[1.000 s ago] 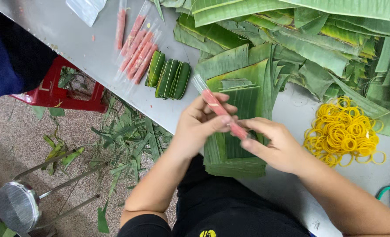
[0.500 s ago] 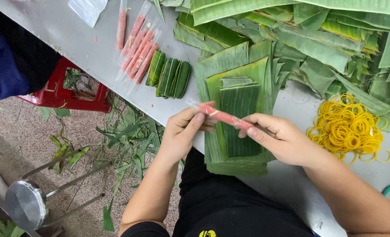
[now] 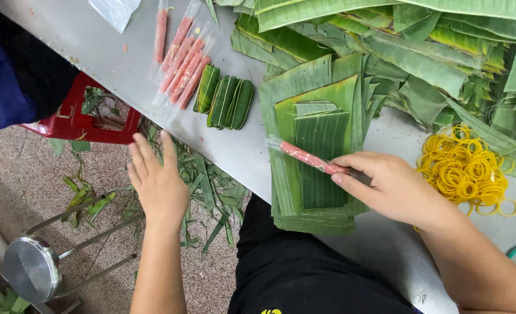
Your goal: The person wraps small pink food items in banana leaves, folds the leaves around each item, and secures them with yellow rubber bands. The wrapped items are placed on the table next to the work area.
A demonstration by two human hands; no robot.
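Note:
My right hand [image 3: 388,186] pinches one end of a thin pink meat stick in clear plastic wrap [image 3: 310,159], which lies slanted across a stack of cut banana leaf pieces [image 3: 316,168] on the grey table [image 3: 95,46]. My left hand [image 3: 156,177] hovers off the table's edge to the left, fingers spread, holding nothing. Further left on the table lie several more wrapped pink sticks [image 3: 182,58] and three finished leaf-wrapped rolls [image 3: 226,99].
A heap of yellow rubber bands [image 3: 464,168] lies right of my right hand. Large banana leaves [image 3: 397,40] pile along the table's far side. Below the table are a red stool [image 3: 80,119], a metal stool [image 3: 31,267] and leaf scraps on the floor. A person in dark blue [image 3: 8,81] stands at the left.
My left hand let go of the pink stick and drew away to the left, off the table's edge. My right hand lowered the stick onto the leaf stack.

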